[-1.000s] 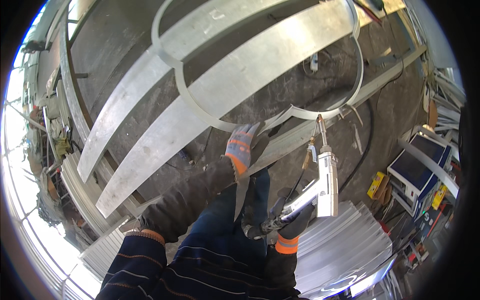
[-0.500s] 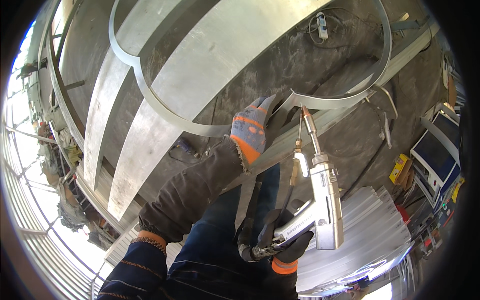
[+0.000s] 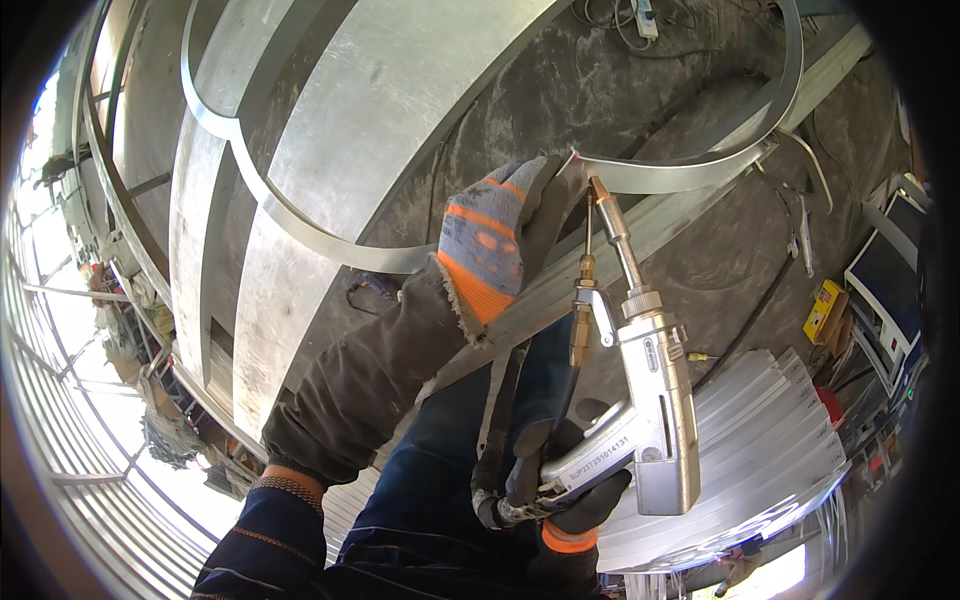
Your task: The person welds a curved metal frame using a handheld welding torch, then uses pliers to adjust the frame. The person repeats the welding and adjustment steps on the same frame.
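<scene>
My left hand (image 3: pixel 500 225), in a grey and orange glove, is closed round a curved metal strip (image 3: pixel 330 245) near a pointed joint between two of its arcs. The fingertips are hidden behind the hand. To the right of that joint, another arc (image 3: pixel 690 177) of the strip sweeps away to the far right. My right hand (image 3: pixel 600 503), in a dark glove with an orange cuff, grips the handle of a silver welding gun (image 3: pixel 655 390). Its copper nozzle (image 3: pixel 599 190) points away from me at the strip beside the joint; whether it touches cannot be told. A thin wire-feed tube (image 3: pixel 588 235) runs alongside the nozzle.
Wide curved metal panels (image 3: pixel 310 130) lie to the left on the dark work surface. A metal bar (image 3: pixel 530 300) crosses beneath the strip. At the right are stacked silver sheets (image 3: pixel 740 440), a yellow box (image 3: pixel 824 312) and a framed dark panel (image 3: pixel 890 265). A white power strip (image 3: pixel 646 20) lies far off.
The view has shifted slightly, so the panels and strip sit further left. The nozzle has come a little closer over the strip near the joint. Both hands keep their holds.
</scene>
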Available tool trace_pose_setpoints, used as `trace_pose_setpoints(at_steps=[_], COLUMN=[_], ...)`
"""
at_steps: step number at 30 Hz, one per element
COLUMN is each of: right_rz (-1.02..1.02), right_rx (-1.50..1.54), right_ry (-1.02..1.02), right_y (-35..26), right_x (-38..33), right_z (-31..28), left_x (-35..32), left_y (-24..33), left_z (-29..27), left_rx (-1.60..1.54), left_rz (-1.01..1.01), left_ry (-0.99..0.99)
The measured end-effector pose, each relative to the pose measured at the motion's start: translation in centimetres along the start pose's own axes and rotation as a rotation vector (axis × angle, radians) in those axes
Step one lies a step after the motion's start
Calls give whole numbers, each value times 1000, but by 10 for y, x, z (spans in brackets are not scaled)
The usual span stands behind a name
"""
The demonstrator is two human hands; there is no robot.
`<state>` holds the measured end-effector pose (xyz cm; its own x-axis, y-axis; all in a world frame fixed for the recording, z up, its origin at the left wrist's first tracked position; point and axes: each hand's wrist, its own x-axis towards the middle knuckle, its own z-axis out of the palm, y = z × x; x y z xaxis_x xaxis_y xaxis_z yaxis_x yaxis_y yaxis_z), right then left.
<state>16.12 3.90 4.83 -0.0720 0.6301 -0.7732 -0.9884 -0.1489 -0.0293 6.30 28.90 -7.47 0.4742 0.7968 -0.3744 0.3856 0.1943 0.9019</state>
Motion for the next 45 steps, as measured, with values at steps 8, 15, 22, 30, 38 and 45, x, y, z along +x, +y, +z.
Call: trace_pose_setpoints(at_steps=[8,15,22,30,38,45], right_rz=[-17,-10,-175,63,1129,1173], right_rx=[-108,282,19,457,1800,2120], right_ry=[-446,-218,-256,-204,-255,-236], right_y=[-9,-3,-19,-23,-38,-33], right_x=[24,-1,4,-7,8,3], right_z=[-5,-12,12,4,-32,-15], left_x=[9,19,51,50,44,45], left_y=[0,26,37,32,28,39], left_z=[2,-21,-45,-39,4,8], left_rx=[39,-125,-263,-222,-204,-157], left_rz=[240,-97,-247,-83,40,25], left_ry=[106,-110,-413,-280,18,86])
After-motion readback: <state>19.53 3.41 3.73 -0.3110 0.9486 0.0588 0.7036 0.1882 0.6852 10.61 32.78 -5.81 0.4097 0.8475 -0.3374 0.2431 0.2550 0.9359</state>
